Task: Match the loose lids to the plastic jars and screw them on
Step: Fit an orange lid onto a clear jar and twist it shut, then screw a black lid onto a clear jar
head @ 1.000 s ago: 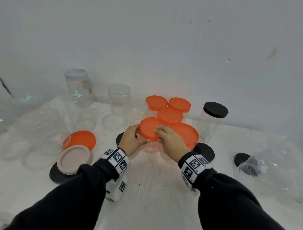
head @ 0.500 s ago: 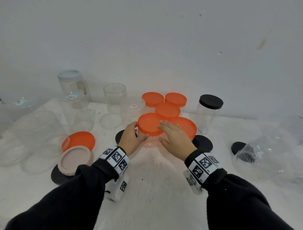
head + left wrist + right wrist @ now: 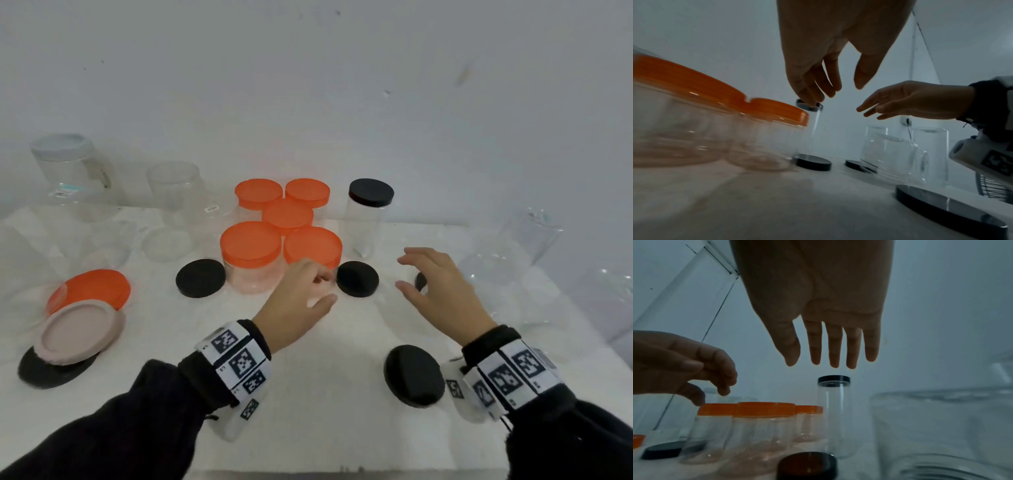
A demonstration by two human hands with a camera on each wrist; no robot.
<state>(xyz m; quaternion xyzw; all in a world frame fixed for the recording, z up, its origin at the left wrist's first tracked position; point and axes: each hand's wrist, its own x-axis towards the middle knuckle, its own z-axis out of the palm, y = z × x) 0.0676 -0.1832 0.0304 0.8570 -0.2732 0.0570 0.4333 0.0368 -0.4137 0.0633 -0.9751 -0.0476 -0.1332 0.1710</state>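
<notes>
Several clear jars with orange lids stand clustered at the back middle; the front-left jar (image 3: 251,245) (image 3: 684,84) and the front-right jar (image 3: 312,247) (image 3: 764,409) are nearest my hands. My left hand (image 3: 327,286) (image 3: 838,87) hovers just in front of the front-right jar, fingers loosely curled, holding nothing. My right hand (image 3: 400,272) (image 3: 830,353) hovers open to the right, fingers straight, above a small black lid (image 3: 419,281) that it partly hides. Loose black lids lie at the left (image 3: 200,277), the middle (image 3: 357,278) (image 3: 813,162) and the front right (image 3: 412,375) (image 3: 941,206). A tall jar (image 3: 371,195) (image 3: 833,381) wears a black lid.
A loose orange lid (image 3: 90,287), a beige lid (image 3: 80,330) and a black lid (image 3: 48,371) under it lie at the left. Open clear jars stand at the back left (image 3: 174,181) and the right (image 3: 507,267) (image 3: 890,154). One jar (image 3: 65,149) has a pale lid. The wall is close behind.
Both hands have let go of the front-left orange-lidded jar and moved right and toward me. The jar stands alone with its lid on. The head view has shifted right.
</notes>
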